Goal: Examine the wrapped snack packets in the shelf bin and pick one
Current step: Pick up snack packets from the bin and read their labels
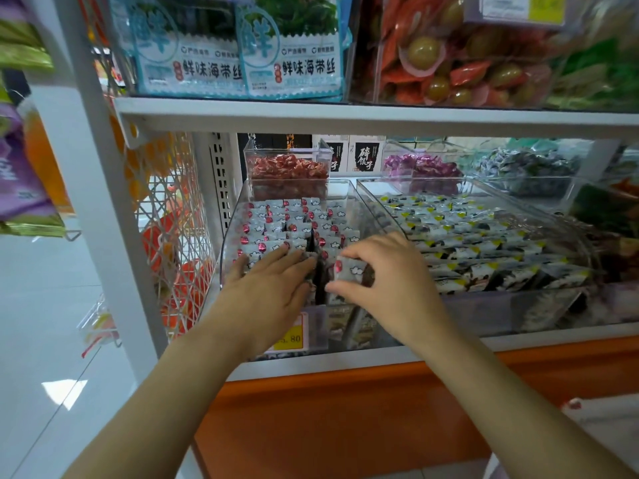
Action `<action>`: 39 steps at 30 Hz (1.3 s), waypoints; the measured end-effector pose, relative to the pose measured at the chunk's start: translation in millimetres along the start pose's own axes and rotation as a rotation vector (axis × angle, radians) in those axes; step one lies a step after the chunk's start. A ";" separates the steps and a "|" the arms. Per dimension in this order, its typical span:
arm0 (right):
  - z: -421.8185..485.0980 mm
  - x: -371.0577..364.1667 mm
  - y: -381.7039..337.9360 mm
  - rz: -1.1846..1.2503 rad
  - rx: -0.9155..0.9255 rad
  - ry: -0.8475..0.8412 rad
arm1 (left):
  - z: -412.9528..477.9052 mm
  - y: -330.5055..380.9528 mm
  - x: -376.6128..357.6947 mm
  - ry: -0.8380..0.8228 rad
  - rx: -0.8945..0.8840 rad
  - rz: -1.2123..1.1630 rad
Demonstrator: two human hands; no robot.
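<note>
Two bare forearms (518, 402) reach in from the bottom of the head view towards a clear bin (226, 236) on the lower shelf.

The left hand (266, 288) lies flat on the bin's near rows. Its fingers (276, 254) are straight and slightly spread, pressing on packet tops and grasping nothing.

The right hand (390, 271) pinches one packet (349, 269), forefinger on its top edge and thumb under its lower left corner; the other fingers curl behind it. This packet is held just above the front rows, beside the left fingertips, with a dark gap in the rows between the hands. Its long axis runs left to right, tilted a little down to the right. The printed face is towards the camera, the red dot at the end nearer the left hand and the cloud mark towards the right palm.

One packet is in the fingers. The other packets (294, 219) stand on edge in packed rows beyond the fingertips, too many and too overlapped to count.

Below the left wrist a yellow price tag (294, 337) sits on the bin front. Right of the right hand, a second bin (366, 198) holds yellow-marked packs (466, 229). Beyond the fingertips stands one clear box (287, 167) of red sweets.
</note>
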State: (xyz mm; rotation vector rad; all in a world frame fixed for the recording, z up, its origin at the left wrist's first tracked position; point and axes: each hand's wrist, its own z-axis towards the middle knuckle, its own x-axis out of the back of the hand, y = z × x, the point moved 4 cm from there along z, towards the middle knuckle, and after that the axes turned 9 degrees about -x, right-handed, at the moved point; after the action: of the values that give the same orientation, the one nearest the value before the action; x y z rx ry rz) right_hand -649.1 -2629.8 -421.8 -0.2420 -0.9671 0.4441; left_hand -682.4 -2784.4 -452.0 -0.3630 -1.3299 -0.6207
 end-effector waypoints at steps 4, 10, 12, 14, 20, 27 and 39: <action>-1.8 -12.3 -9.7 -0.159 0.057 -0.071 | -1.1 0.9 0.3 0.005 0.000 -0.013; -1.3 -14.6 -5.8 -0.205 0.161 -0.216 | -1.9 2.1 2.7 0.025 -0.001 -0.051; 1.0 -13.5 -3.4 -0.197 0.154 -0.215 | -1.9 2.5 3.7 0.036 -0.003 -0.055; 4.1 -12.3 -0.1 -0.166 0.123 -0.218 | -1.8 2.8 5.1 0.052 -0.003 -0.058; 11.0 -11.0 2.5 -0.108 0.106 -0.162 | -2.2 4.8 9.7 0.064 -0.001 -0.077; 35.7 -8.7 3.0 -0.269 0.096 -0.079 | -0.6 7.1 14.9 0.088 -0.001 -0.105; 39.6 -14.7 -4.2 -0.257 0.072 -0.226 | 0.3 9.4 19.4 0.163 -0.026 -0.165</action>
State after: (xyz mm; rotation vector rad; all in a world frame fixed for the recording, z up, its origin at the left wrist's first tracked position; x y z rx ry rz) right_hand -688.3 -2640.3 -409.2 -0.0001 -1.1836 0.2731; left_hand -674.7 -2780.9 -432.1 -0.2202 -1.2038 -0.7899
